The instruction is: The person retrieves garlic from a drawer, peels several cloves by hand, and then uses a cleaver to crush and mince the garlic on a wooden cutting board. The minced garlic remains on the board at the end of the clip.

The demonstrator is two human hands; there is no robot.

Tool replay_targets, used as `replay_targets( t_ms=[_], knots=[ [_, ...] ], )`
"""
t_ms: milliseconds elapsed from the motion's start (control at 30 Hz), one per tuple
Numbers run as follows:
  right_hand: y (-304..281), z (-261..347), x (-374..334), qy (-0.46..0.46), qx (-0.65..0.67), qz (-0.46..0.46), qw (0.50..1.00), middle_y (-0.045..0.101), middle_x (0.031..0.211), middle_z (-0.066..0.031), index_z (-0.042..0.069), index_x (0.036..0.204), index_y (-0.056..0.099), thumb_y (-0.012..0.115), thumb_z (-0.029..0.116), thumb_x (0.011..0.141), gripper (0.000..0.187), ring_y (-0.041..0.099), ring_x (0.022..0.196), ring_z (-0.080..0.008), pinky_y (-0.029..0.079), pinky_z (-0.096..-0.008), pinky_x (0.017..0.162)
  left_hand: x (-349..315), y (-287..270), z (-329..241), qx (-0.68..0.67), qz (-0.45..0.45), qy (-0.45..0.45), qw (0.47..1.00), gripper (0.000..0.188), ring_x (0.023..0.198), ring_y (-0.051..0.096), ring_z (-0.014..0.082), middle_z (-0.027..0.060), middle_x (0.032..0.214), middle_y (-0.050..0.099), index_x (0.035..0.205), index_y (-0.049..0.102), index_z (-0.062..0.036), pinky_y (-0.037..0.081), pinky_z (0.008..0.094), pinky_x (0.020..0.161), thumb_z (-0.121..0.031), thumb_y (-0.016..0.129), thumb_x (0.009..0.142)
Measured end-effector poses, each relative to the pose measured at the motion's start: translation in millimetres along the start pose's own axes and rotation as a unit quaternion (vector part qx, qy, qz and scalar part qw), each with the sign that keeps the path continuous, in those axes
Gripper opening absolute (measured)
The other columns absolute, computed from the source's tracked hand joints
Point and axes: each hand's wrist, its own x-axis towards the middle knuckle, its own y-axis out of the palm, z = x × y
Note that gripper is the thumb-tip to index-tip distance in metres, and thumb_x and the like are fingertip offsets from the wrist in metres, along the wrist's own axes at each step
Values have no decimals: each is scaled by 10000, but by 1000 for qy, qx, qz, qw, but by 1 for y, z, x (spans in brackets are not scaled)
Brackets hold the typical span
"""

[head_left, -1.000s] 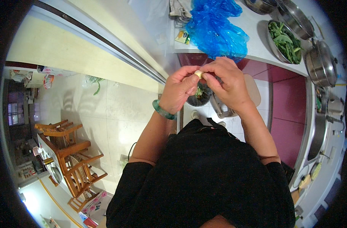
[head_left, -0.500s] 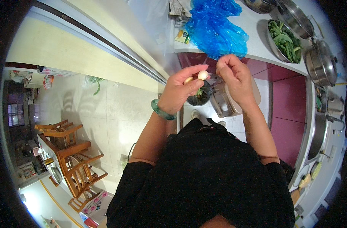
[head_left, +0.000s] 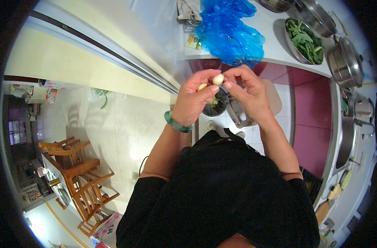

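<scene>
A pale peeled-looking garlic clove is pinched between the thumb and fingertips of my left hand, which has a green bangle at its wrist. Tucked in the curl of the same hand is a second clove, partly hidden by the fingers. My right hand meets the first clove from the right, thumb and forefinger at its side. Both hands are held above a dark round bin with green scraps in it.
Crumpled blue plastic bags lie on the white counter ahead. A steel bowl of leafy greens and a lidded steel pot stand to the right. Beside the bin is a beige container. Wooden chairs are at left.
My right hand has come left and its fingertips now reach the clove in my left hand. The left hand keeps its pinch. The view has shifted slightly.
</scene>
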Motion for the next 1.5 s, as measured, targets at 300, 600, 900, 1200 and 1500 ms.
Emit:
replay_targets(
  t_ms=[300, 600, 900, 1200, 1500],
  knots=[
    [2, 15, -4, 1, -24, -36, 999, 497, 784, -13, 38, 873, 592, 655, 57, 742, 147, 455, 702, -97, 392, -225, 631, 0, 3, 4, 7, -2, -26, 1000, 264, 608, 404, 38, -14, 791, 537, 1085, 577, -32, 331, 170, 516, -52, 595, 823],
    [-4, 25, -8, -33, -57, -62, 996, 560, 776, -47, 36, 848, 598, 643, 41, 741, 116, 509, 695, -137, 418, -246, 624, 4, 8, 4, 7, 18, 4, 1000, 207, 588, 396, 36, -3, 783, 551, 1027, 597, -28, 321, 167, 501, -34, 594, 821],
    [-1, 25, -12, -111, -138, -89, 980, 579, 805, -90, 30, 795, 569, 638, 45, 735, 93, 564, 733, -213, 448, -285, 637, 1, 15, 13, -77, -3, 13, 997, 181, 562, 384, 39, 1, 773, 568, 1007, 600, -34, 293, 177, 481, -43, 590, 826],
    [1, 29, -14, -138, -177, -87, 971, 583, 816, -94, 28, 816, 558, 627, 47, 744, 101, 572, 741, -232, 459, -309, 647, -3, 16, 18, -116, 3, 19, 993, 199, 556, 385, 38, 5, 820, 587, 1028, 564, -51, 299, 176, 477, -38, 580, 830],
    [4, 26, -19, -175, -179, -87, 964, 600, 836, -96, 40, 850, 571, 636, 35, 724, 141, 587, 741, -259, 463, -324, 655, -8, 24, 9, -97, 0, 10, 995, 371, 641, 411, 33, 1, 891, 562, 1168, 516, -43, 322, 159, 532, -33, 603, 808]
  ],
)
